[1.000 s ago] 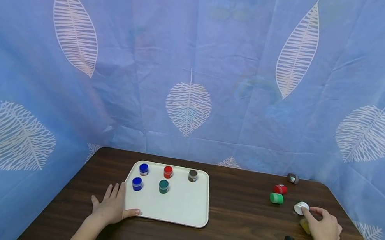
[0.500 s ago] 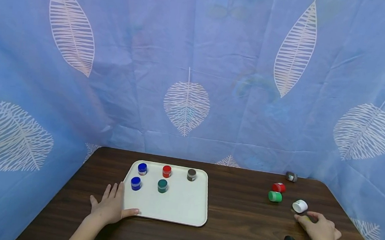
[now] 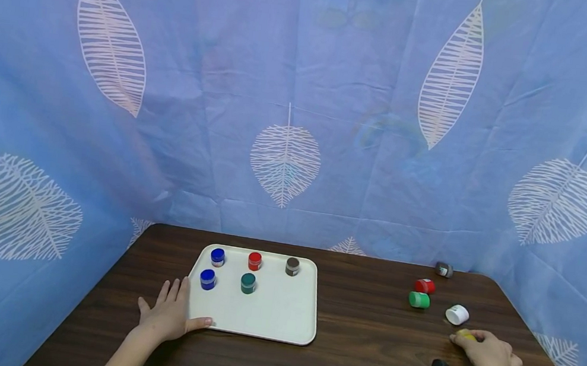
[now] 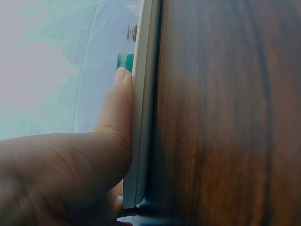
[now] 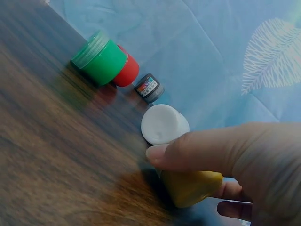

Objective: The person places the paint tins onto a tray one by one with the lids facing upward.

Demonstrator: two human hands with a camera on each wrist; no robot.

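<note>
My right hand (image 3: 490, 356) pinches a small yellow paint jar (image 5: 190, 188) at the table's right side, thumb on the near side and fingers beyond. Just past the thumb lies a white paint jar (image 5: 161, 125), tipped on its side. My left hand (image 3: 166, 314) rests at the left front corner of a white tray (image 3: 279, 319), fingers spread and straight, thumb (image 4: 117, 101) along its front rim. On the tray stand two blue jars (image 3: 217, 257), a red jar (image 3: 255, 260), a dark brown jar (image 3: 292, 266) and a dark green jar (image 3: 248, 283), all upright.
Behind the white jar lie a bright green jar (image 3: 419, 300), a red jar (image 3: 425, 285) and a dark grey jar (image 3: 444, 270) near the back edge. The dark wooden table (image 3: 364, 327) ends at a blue leaf-patterned cloth (image 3: 296, 58).
My right hand has left the white jar, moved slightly nearer to me and taken hold of the yellow jar. The left hand stays at the tray.
</note>
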